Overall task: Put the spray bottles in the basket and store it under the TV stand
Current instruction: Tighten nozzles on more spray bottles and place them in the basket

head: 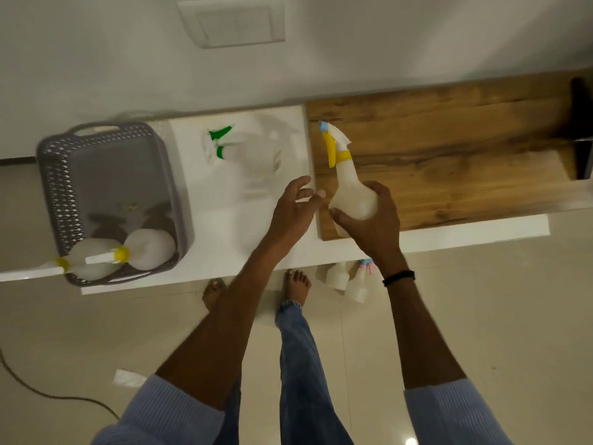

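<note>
My right hand (373, 224) grips the round body of a white spray bottle with a yellow trigger (348, 184), held over the wooden part of the TV stand (449, 149). Just left of that bottle my left hand (296, 205) hovers with spread, relaxed fingers and holds nothing. A clear spray bottle with a green trigger (244, 149) lies on the white part of the stand top. The grey perforated basket (61, 175) sits at the left end and holds two white bottles with yellow collars (141, 250), leaning over its front rim.
Two more small white bottles (348, 281) stand on the floor below the stand's front edge, by my right foot. A dark object (580, 130) stands at the right end of the wooden top. A cable (48, 393) runs across the tiled floor at lower left.
</note>
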`<state>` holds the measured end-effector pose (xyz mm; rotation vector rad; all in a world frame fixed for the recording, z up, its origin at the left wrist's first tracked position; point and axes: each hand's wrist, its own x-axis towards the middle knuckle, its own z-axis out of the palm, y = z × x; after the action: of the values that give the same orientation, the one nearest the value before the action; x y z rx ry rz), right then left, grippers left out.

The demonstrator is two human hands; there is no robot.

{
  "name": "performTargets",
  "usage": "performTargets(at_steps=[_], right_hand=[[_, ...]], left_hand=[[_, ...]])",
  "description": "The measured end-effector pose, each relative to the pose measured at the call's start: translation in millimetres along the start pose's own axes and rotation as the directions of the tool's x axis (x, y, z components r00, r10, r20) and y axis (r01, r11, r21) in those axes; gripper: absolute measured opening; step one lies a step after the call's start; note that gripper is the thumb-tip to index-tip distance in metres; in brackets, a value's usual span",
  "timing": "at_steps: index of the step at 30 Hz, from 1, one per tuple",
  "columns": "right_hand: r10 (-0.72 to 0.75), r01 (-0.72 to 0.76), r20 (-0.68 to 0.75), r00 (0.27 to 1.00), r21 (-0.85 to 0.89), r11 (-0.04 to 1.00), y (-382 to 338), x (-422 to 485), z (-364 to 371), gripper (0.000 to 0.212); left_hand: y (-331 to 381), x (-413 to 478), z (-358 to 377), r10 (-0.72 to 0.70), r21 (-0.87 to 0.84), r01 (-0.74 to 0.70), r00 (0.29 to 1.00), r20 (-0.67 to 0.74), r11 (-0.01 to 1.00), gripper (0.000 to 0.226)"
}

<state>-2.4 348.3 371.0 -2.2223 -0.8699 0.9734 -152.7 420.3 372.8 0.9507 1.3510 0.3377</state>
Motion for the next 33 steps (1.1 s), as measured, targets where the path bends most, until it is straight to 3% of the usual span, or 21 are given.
performTargets(at_steps=[4, 7, 10, 14, 18, 21, 24, 27, 30, 33], right_hand=[[-0.075, -0.05, 0.351, 0.933, 0.335, 0.941, -42.4, -20.6, -16.4, 0.073], [-0.183, -0.077, 0.527, 0.83, 0.433, 0.898, -77.8, -28.8, -10.4, 0.07], [-0.283, -0.077, 0.638, 0.716, 0.475, 0.877, -118.3, -29.6, 10.4, 0.079], [-0.358, 0.01, 0.721, 0.593, 0.437, 0.899, -173.8, -25.0, 53.7, 0.072], [-0.433, 0.206, 0.718, 0.545, 0.386, 0.899, -238.2, -25.6, 107.9, 0.076], [-0.505, 0.386, 0.724, 0.47, 0.346, 0.855, -279.9, -31.1, 151.0, 0.077], [-0.523, 0.447, 0.744, 0.415, 0.334, 0.83, -304.5, -37.8, 200.5, 0.082], [-0.518, 0.517, 0.76, 0.393, 0.284, 0.808, -305.2, -37.5, 256.2, 0.093], [-0.445, 0.589, 0.793, 0.416, 0.137, 0.796, -292.2, -35.6, 310.6, 0.106], [-0.379, 0.621, 0.815, 0.438, 0.03, 0.783, -272.5, -33.6, 350.0, 0.114]], left_hand=[[38.7, -23.4, -43.7, 0.009, -0.22, 0.015, 0.994, 0.106, 0.975, 0.044], [64.4, -42.3, -84.3, 0.105, -0.241, -0.053, 0.973, 0.207, 0.969, 0.035], [86.9, -59.2, -134.9, 0.179, -0.224, -0.131, 0.961, 0.211, 0.966, 0.032], [111.7, -76.3, -208.2, 0.258, -0.065, -0.252, 0.959, 0.118, 0.966, 0.034], [126.7, -86.1, -281.7, 0.39, 0.132, -0.39, 0.92, 0.021, 0.911, 0.038], [129.0, -88.5, -335.7, 0.437, 0.216, -0.425, 0.899, -0.008, 0.879, 0.044], [115.9, -85.6, -384.3, 0.449, 0.302, -0.42, 0.893, -0.03, 0.856, 0.05], [88.3, -79.6, -420.7, 0.428, 0.326, -0.387, 0.902, -0.06, 0.863, 0.06], [51.4, -71.3, -448.9, 0.337, 0.353, -0.285, 0.937, -0.093, 0.891, 0.057], [10.8, -60.1, -465.7, 0.326, 0.364, -0.255, 0.934, -0.149, 0.896, 0.067]])
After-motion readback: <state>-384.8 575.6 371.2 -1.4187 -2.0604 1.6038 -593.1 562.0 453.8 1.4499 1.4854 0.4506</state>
